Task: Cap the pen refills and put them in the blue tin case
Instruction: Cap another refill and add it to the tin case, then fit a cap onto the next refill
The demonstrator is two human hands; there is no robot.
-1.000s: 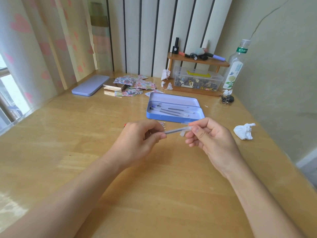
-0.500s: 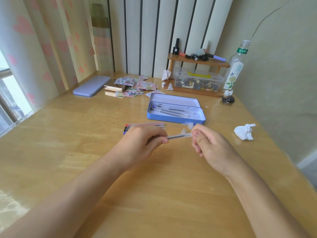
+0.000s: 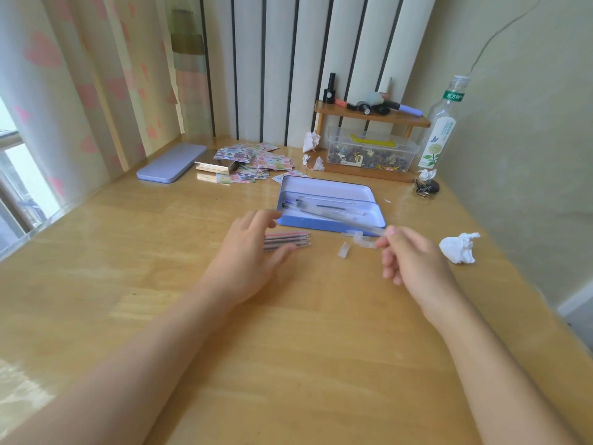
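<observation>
The open blue tin case (image 3: 330, 225) lies mid-table with several refills inside. My right hand (image 3: 407, 261) pinches one end of a clear pen refill (image 3: 340, 216), which stretches blurred up-left over the case's front wall. My left hand (image 3: 253, 248) holds nothing, with its fingers spread above a small bunch of uncapped refills (image 3: 288, 240) lying on the wood in front of the case. Small clear caps (image 3: 343, 251) lie on the table between my hands, one more (image 3: 364, 241) just beside my right fingertips.
A crumpled white tissue (image 3: 459, 248) lies right of my right hand. The case's lid (image 3: 171, 162) rests far left by the curtain. Sticker packets (image 3: 253, 162), a clear storage box (image 3: 372, 153) under a small wooden shelf, and a bottle (image 3: 441, 126) line the back.
My left hand has let go of the refill and dropped toward the loose refills. My right hand has swung the refill up toward the tin case.
</observation>
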